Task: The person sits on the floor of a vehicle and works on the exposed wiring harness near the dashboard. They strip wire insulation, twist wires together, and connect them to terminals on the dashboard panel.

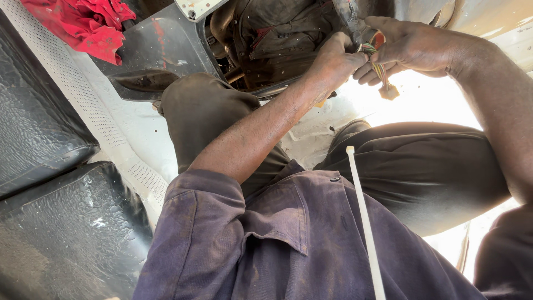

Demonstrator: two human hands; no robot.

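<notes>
Two hands up top at a dark machine housing point(277, 39): left hand point(333, 61) clenched, grip on the coloured wire bundle point(378, 69); right hand point(408, 47) pinching the same wires. Red cloth point(89, 25) top left; white cable tie point(363, 222) over purple shirt.

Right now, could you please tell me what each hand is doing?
Left hand: closed on the bundle of coloured wires.
Right hand: closed around the same wire bundle, higher up.
</notes>
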